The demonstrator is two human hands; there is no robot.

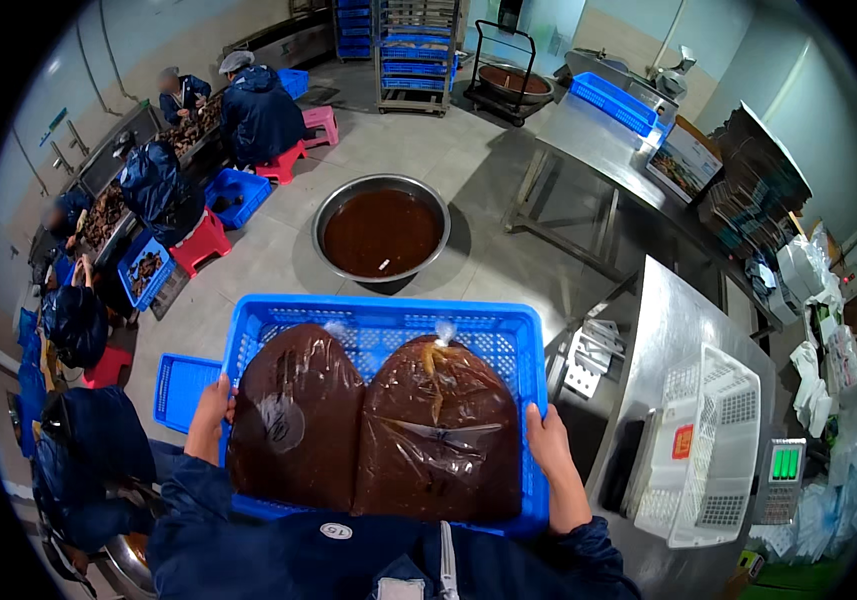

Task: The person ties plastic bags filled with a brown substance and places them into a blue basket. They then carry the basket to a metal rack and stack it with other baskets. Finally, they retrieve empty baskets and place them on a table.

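Held at my waist is a blue perforated plastic crate [391, 302]. My left hand [212, 412] grips its left rim, and my right hand [548, 439] grips the right rim. Two large, clear plastic bags of dark brown contents fill the crate side by side: the left bag [293, 427] and the right bag [439, 442]. The right bag's gathered neck is visible at its top. Beyond the crate, a wide metal basin [319, 225] of reddish-brown liquid appears on or just above the tiled floor; its support is hidden.
Several people sit along a trough [192, 135] of brown pieces at left, near red stools [201, 244] and blue crates [237, 196]. Steel tables [653, 322] line the right, bearing a white basket [713, 442] and a digital scale [779, 480]. A rack [413, 67] and trolley [503, 75] stand behind.
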